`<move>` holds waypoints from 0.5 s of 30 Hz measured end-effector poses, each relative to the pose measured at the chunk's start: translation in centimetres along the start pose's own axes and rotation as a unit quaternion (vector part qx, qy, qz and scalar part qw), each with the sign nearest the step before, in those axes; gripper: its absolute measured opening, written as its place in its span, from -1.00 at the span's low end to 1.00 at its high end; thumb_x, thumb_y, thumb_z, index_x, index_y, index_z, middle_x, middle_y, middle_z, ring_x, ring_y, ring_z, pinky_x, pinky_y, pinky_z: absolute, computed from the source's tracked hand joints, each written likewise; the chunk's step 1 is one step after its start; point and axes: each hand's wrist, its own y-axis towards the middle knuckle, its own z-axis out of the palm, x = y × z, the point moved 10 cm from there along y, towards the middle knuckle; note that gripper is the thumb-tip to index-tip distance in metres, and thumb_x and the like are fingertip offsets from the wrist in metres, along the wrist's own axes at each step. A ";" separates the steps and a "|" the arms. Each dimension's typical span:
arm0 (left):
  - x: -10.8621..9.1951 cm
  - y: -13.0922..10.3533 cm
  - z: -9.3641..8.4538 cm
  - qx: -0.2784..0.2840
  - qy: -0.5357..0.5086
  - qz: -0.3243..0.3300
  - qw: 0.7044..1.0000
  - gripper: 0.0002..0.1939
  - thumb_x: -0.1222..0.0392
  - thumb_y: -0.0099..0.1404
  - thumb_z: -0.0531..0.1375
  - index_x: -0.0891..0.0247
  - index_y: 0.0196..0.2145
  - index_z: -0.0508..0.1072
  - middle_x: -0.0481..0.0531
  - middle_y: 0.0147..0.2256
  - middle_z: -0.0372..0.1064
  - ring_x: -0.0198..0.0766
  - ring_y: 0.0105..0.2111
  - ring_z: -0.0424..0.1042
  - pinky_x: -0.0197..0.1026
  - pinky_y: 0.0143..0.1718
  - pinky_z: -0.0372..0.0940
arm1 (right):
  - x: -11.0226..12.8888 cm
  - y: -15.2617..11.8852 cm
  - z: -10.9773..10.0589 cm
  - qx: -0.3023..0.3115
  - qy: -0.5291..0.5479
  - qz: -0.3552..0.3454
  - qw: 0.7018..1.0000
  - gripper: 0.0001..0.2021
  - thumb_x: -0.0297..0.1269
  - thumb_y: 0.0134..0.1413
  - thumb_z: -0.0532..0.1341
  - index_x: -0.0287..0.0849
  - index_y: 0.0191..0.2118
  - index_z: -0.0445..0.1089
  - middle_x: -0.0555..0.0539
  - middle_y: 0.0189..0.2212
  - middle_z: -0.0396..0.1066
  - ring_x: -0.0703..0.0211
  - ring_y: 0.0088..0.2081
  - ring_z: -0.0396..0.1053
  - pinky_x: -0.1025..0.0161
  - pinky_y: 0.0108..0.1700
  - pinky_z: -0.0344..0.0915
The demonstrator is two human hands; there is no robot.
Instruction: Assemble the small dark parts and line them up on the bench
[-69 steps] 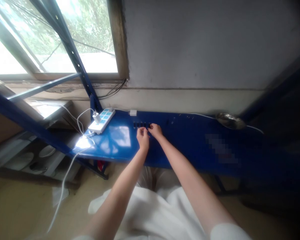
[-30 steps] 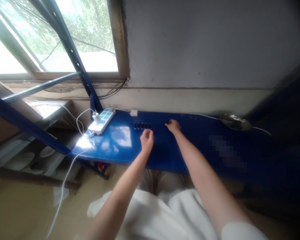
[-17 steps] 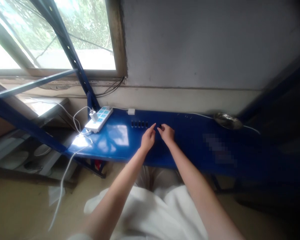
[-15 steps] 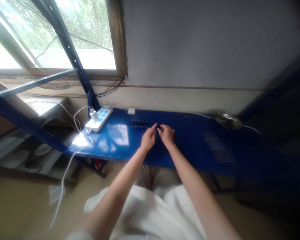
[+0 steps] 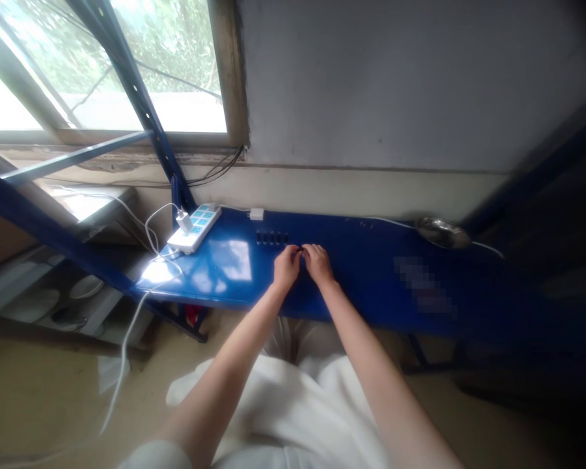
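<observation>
My left hand (image 5: 286, 266) and my right hand (image 5: 318, 264) meet over the blue table (image 5: 371, 280), fingertips together. Both hands are closed on a small dark piece (image 5: 300, 249) pinched between them; most of it is hidden by the fingers, and its kind cannot be made out. Just beyond my left hand stands a row of several small black pieces (image 5: 272, 238), set side by side with narrow gaps.
A white power strip (image 5: 195, 228) with a plug and cable lies at the table's left end. Behind the row sits a white adapter (image 5: 256, 214). A shiny metal dish (image 5: 442, 232) rests at the back right. Blue metal posts (image 5: 141, 98) rise at the left.
My left hand has drawn its extended index finger in and closed. My right hand has moved slightly left, and the two hands now meet at the small dark piece. The row has stayed put.
</observation>
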 end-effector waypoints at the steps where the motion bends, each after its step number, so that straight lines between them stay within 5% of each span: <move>1: 0.1 0.0 -0.4 -0.017 -0.005 -0.008 1.000 -0.86 0.22 0.22 0.08 0.24 -0.25 0.36 0.07 -0.32 0.43 -0.25 -0.37 0.42 -0.21 -0.30 0.30 | -0.2 0.0 -0.1 -0.013 0.009 0.004 1.000 -0.71 -0.34 0.19 -0.08 -0.27 -0.16 0.35 -0.23 -0.25 0.41 0.04 -0.21 0.30 0.16 -0.15 0.19; 15: -0.6 -0.2 -1.3 -0.053 -0.068 0.004 0.996 -0.85 0.21 0.31 -0.04 0.24 -0.18 0.22 0.04 -0.32 0.40 -0.39 -0.52 0.39 -0.32 -0.41 0.25 | -1.4 -0.2 -0.8 -0.068 -0.004 0.028 0.997 -0.66 -0.28 0.22 -0.11 -0.24 -0.20 0.38 -0.20 -0.36 0.41 0.07 -0.29 0.34 0.18 -0.22 0.24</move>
